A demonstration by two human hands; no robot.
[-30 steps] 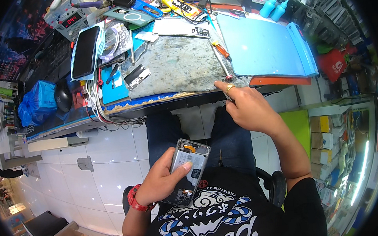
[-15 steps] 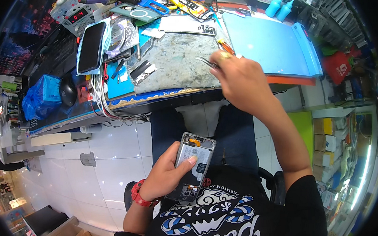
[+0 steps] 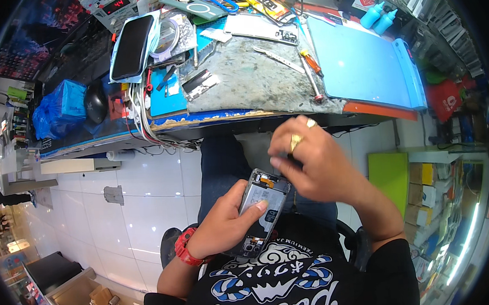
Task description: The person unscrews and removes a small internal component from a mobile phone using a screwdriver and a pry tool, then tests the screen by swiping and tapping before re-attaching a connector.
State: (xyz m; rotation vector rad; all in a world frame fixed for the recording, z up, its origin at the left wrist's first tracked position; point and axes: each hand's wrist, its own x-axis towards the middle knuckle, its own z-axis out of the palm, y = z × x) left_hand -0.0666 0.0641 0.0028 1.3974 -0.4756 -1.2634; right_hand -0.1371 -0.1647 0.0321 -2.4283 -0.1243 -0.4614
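My left hand (image 3: 226, 217) is closed around an opened smartphone (image 3: 263, 199), its back cover off and inner parts facing up. The thumb presses on its inner face. Just above the phone's far right corner is my right hand (image 3: 313, 162), wearing gold-coloured rings. Its fingers are curled in toward the thumb. A dark patch shows between them, but what they hold, if anything, is hidden. On the grey work mat (image 3: 234, 85) lie metal tweezers (image 3: 279, 59), beside a thin rod-like tool (image 3: 311, 80) and an orange-handled screwdriver (image 3: 311, 63).
A light phone panel (image 3: 261, 28) lies at the mat's far side. Left of the mat are small dark parts (image 3: 200, 85), a black-screened phone (image 3: 133, 46) and cables (image 3: 138, 112). A blue flat panel (image 3: 363, 59) covers the bench's right side. The bench edge runs beyond my knees.
My right hand has come from the mat back toward the phone. The tweezers it held now lie on the mat. My left hand and the phone have shifted slightly right in view.
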